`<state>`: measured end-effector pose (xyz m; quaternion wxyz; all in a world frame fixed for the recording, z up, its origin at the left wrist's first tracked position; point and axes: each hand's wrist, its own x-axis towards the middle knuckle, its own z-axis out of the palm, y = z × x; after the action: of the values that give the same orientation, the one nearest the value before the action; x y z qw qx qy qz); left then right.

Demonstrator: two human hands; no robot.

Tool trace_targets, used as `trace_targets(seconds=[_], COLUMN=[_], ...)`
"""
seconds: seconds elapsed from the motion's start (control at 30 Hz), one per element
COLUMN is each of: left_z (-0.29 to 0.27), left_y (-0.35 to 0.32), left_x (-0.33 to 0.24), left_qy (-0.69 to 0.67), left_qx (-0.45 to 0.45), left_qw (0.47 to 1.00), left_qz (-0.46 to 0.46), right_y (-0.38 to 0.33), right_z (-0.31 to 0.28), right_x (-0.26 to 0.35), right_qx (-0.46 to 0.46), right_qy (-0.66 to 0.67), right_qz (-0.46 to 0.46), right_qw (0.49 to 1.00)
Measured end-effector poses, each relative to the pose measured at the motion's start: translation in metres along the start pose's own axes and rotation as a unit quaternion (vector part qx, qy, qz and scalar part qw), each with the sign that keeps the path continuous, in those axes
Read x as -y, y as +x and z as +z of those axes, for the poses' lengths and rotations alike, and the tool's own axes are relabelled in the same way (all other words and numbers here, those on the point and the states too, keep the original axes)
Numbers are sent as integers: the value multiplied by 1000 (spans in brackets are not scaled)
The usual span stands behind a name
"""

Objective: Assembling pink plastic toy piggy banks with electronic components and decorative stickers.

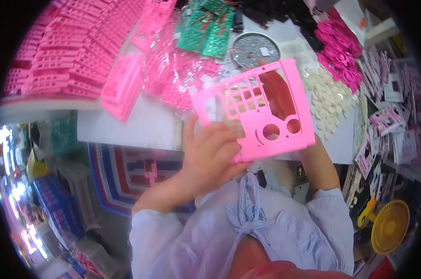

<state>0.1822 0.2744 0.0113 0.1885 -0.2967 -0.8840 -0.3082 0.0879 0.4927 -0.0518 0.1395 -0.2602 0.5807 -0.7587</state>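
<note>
A pink plastic casing (275,114), with a grid of square holes, two round holes and a large rectangular window, is held tilted above the table's front edge. My left hand (213,146) grips its lower left side, fingers lying on the face near a slot. Behind the casing is my right hand (276,93), partly seen through the window, with a fingertip showing past the top edge. It supports the back, and the rest of that hand is hidden by the casing.
Stacked pink casings (75,51) fill the far left, with one pink casing (122,86) apart. Bagged pink parts (171,76), green circuit boards (206,30) and a round tin (255,49) of small metal pieces stand ahead. White pieces (329,100), magenta rings (338,46) and a yellow fan (390,227) are right.
</note>
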Motion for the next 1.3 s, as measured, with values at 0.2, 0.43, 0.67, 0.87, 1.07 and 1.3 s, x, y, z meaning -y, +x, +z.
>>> trace_targets(seconds=[0.2,0.43,0.67,0.87,1.07,1.3], left_z=[27,36,21,34,34,39], left_y=[6,28,11,-7,-12,21], left_x=[-35,-4,15,15,12,10], left_qy=[-24,-357,-448,-407,-424,-601], left_qx=[76,-10,-74,-95,-29,120], left_qw=[995,901,829,834,851,717], left_qz=[-62,-246,-327,-361,-309,-333], right_y=[-68,-79,-100,-181,-161,-59], right_z=[13,-38,-241,-374,-323,-50], right_x=[30,55,152,189,226,221], right_qx=[-35,-13,-418,-488,-411,229], right_qy=[147,146,-691,-741,-588,-571], right_qz=[95,134,185,310,57,-20], right_qw=[984,980,561,341,694,788])
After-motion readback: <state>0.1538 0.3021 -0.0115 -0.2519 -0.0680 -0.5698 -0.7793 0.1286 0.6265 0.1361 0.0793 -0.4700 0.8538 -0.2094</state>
